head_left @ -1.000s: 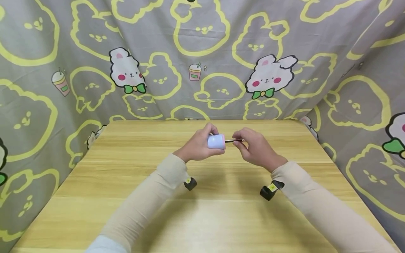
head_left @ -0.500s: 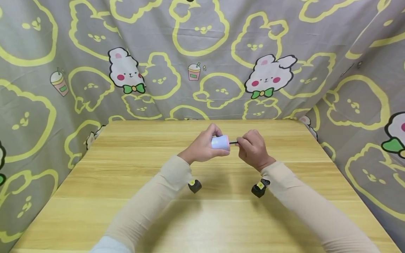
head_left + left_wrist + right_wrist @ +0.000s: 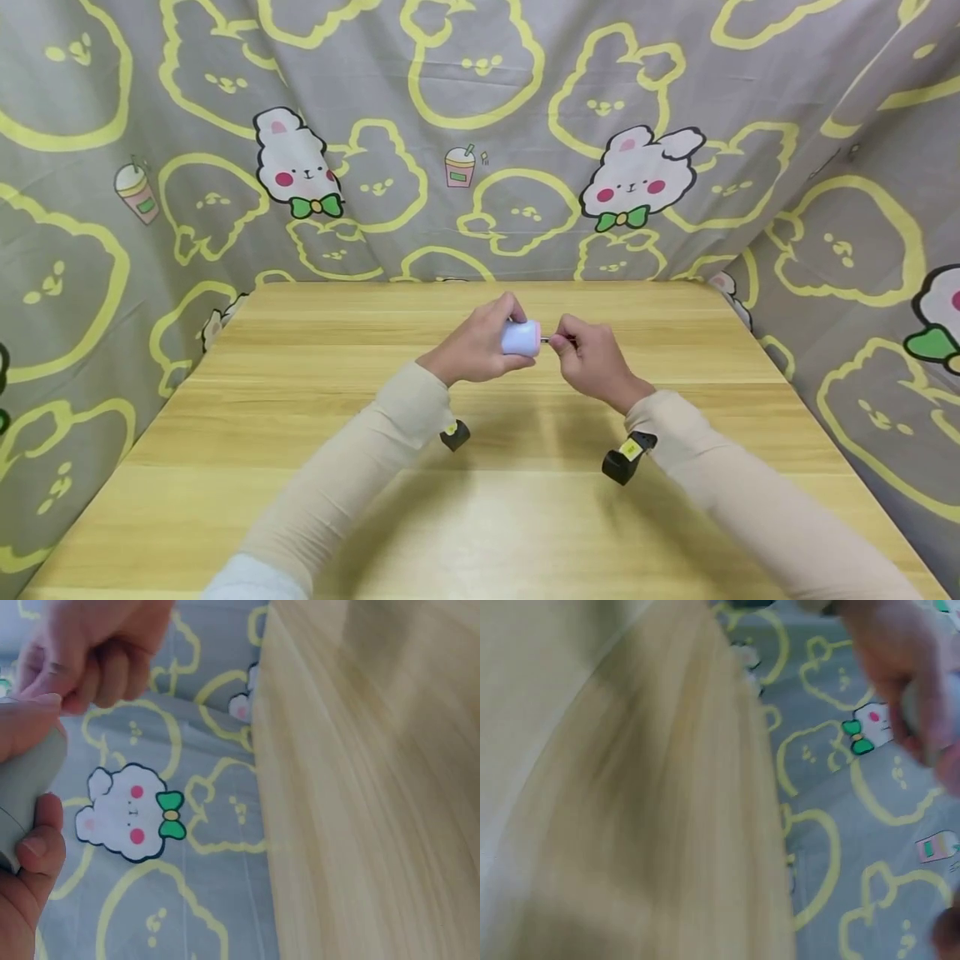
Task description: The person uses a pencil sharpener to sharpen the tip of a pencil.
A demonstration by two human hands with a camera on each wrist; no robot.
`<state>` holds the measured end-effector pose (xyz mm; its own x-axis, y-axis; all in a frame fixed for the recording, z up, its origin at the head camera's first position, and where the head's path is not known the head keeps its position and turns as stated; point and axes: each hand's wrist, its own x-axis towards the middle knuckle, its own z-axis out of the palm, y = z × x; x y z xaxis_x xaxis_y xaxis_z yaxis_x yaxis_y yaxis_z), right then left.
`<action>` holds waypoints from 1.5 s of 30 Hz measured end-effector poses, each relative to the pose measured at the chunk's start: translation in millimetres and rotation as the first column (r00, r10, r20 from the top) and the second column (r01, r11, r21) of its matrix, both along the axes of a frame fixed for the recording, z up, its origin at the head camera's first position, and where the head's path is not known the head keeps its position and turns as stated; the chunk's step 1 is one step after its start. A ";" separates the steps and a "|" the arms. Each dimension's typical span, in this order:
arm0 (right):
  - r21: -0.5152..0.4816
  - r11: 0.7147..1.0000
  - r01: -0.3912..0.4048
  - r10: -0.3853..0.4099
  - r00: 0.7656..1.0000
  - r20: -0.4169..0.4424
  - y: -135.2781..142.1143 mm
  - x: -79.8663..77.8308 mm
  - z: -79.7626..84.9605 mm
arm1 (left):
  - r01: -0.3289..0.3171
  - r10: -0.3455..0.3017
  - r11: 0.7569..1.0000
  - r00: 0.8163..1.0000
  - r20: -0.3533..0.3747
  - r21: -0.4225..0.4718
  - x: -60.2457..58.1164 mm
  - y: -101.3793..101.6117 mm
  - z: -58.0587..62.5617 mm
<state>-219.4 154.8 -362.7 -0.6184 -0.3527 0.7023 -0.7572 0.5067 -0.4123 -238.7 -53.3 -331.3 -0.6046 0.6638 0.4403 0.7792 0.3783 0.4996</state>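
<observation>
My left hand (image 3: 472, 343) grips a small light-blue cylinder (image 3: 520, 338) with a pink rim, held sideways above the table. From its rimmed end a thin dark stick (image 3: 546, 340) sticks out to the right, looking like a pencil. Thumb and fingers of my right hand (image 3: 597, 360) pinch that stick close to the rim, hiding most of it. In the left wrist view the cylinder (image 3: 36, 774) looks grey, with the right hand (image 3: 112, 656) curled just beyond its end. The left hand (image 3: 900, 645) and the cylinder are blurred at the right wrist view's edge.
Both hands are over the far half of a wooden table (image 3: 480, 517). Behind its back edge hangs a grey curtain (image 3: 517, 100) with yellow outlines and rabbit faces, which also closes in the sides. A small black camera (image 3: 619, 467) hangs below the right wrist.
The right hand turned over at the stick, then turned partly back, and now pinches nearer the rim. The cylinder and left hand shifted slightly right, and less of the stick shows.
</observation>
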 end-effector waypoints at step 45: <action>0.086 0.994 0.067 0.006 0.749 -0.662 1.9 -19.9 -9.4 | -0.007 -0.002 0.998 0.991 0.135 0.067 2.2 6.3 -3.1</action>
<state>-239.3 156.7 -372.1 -0.0243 -0.4308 0.9021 -0.8050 0.5435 0.2378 -236.4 -47.0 -334.4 -0.6633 0.6336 0.3984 0.7021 0.3424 0.6244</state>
